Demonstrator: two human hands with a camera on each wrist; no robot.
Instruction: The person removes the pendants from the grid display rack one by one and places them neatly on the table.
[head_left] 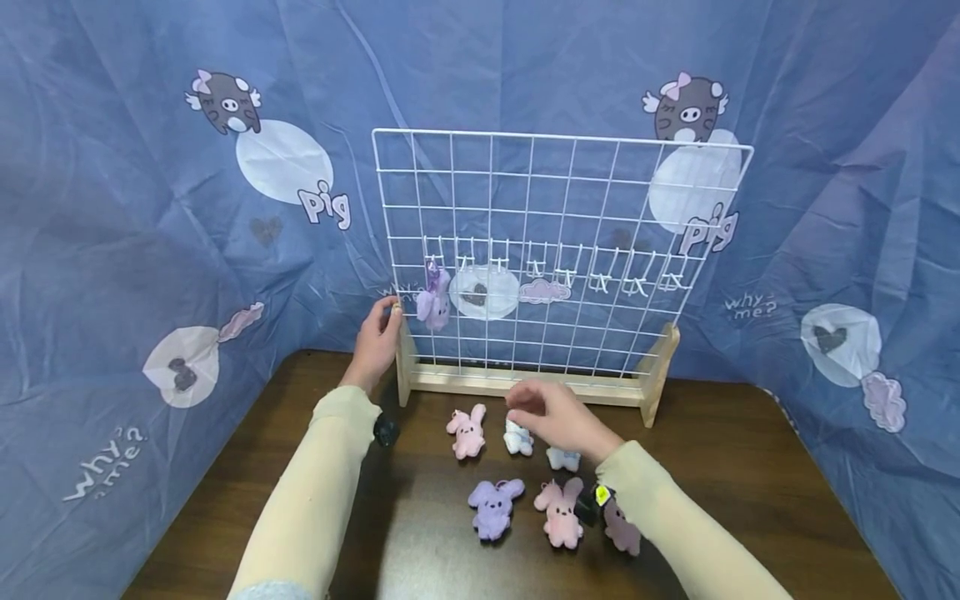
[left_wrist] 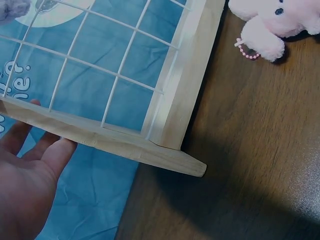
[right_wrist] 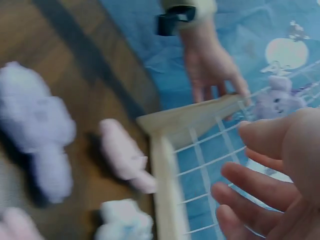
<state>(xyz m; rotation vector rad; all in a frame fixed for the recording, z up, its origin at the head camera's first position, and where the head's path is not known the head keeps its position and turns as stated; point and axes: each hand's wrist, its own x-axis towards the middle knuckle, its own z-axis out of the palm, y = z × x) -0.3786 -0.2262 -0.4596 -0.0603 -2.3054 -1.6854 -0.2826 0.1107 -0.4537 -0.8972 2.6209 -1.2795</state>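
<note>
My left hand [head_left: 377, 340] grips the left upright of a white wire grid rack [head_left: 525, 212] on a wooden stand [left_wrist: 187, 85], fingers on one side of the wood. A purple plush bunny keychain [head_left: 434, 302] hangs from the leftmost hook, close to that hand. My right hand [head_left: 558, 417] hovers over the table, fingers spread and bent a little, holding nothing. Below it, a white plush keychain [head_left: 517, 439] and another white plush [head_left: 564, 459] are partly covered by the hand in the head view. A pink plush bunny [head_left: 468, 433] lies left of them.
Nearer the front lie a purple plush bunny [head_left: 492, 508], a pink one [head_left: 561, 514] and a dusky mauve plush [head_left: 621, 531], partly hidden by the right sleeve. Several bare hooks [head_left: 600, 282] run along the grid. Blue printed cloth [head_left: 225, 275] encloses the brown table [head_left: 420, 550].
</note>
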